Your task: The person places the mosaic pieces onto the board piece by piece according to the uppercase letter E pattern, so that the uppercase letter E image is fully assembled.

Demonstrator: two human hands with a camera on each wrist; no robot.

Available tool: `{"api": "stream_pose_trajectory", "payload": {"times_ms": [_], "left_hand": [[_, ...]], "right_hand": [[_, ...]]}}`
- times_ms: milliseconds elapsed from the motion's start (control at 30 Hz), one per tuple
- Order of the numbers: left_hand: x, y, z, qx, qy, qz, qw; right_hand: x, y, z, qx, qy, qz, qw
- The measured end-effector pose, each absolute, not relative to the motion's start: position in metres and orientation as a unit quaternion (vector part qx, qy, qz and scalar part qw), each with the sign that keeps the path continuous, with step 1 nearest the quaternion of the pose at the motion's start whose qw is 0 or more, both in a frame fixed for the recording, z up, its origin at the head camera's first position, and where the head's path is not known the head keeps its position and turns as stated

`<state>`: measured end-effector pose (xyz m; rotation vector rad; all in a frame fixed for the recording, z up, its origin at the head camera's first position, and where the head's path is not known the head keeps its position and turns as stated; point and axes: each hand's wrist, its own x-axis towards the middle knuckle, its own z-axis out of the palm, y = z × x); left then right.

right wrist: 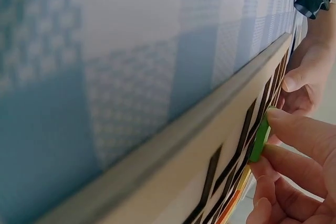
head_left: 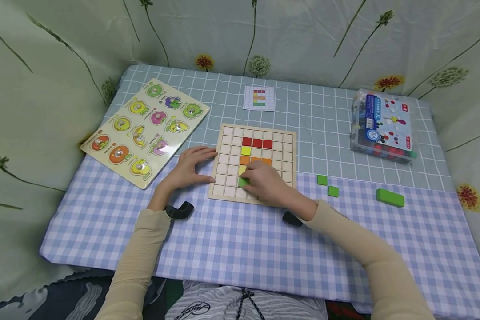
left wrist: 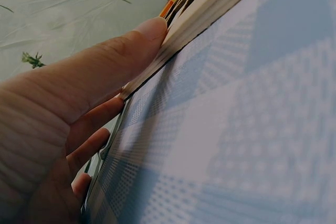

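Observation:
A square wooden grid board (head_left: 226,158) lies at the middle of the table, with red, yellow and orange tiles in some of its cells. My right hand (head_left: 266,183) is over its lower part. Between thumb and fingers it pinches a green tile (right wrist: 260,139), standing on edge against the grid in the right wrist view. My left hand (head_left: 189,169) is at the board's left side, fingers and thumb extended and touching the edge. In the left wrist view the thumb (left wrist: 115,56) presses the board's side. Two loose green tiles (head_left: 322,179) lie right of the board.
A green block (head_left: 390,198) lies farther right. Behind the board is a small card (head_left: 259,98) printed with a coloured grid. A fruit puzzle board (head_left: 173,142) lies at the left, and a clear plastic box (head_left: 384,129) of coloured pieces stands at the back right.

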<state>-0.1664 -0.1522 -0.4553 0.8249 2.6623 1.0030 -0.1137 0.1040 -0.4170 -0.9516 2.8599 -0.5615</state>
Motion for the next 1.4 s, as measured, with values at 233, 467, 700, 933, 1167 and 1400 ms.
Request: {"api": "stream_pose_trajectory", "payload": {"times_ms": [233,467,700,933,1167,1400], "left_hand": [[-0.166,-0.152,-0.454,0.275,0.896,0.338,0.090],[-0.166,-0.153,-0.455,0.275,0.895,0.338,0.095],[-0.165,-0.155,-0.456,0.277,0.895,0.336,0.095],[-0.165,-0.154,-0.457,0.294,0.884,0.356,0.065],[-0.167,-0.153,-0.457,0.291,0.888,0.348,0.077],[-0.167,-0.153,-0.454,0.281,0.895,0.334,0.091]], "right_hand": [[-0.114,0.101,-0.416,-0.304,0.935,-0.177,0.029],[-0.114,0.102,-0.414,-0.298,0.935,-0.190,0.035],[-0.114,0.111,-0.415,-0.304,0.931,-0.203,0.023],[-0.111,0.111,-0.417,-0.315,0.929,-0.189,0.050],[-0.110,0.113,-0.416,-0.314,0.929,-0.192,0.034],[-0.110,0.134,-0.413,-0.284,0.936,-0.206,0.010]]}}
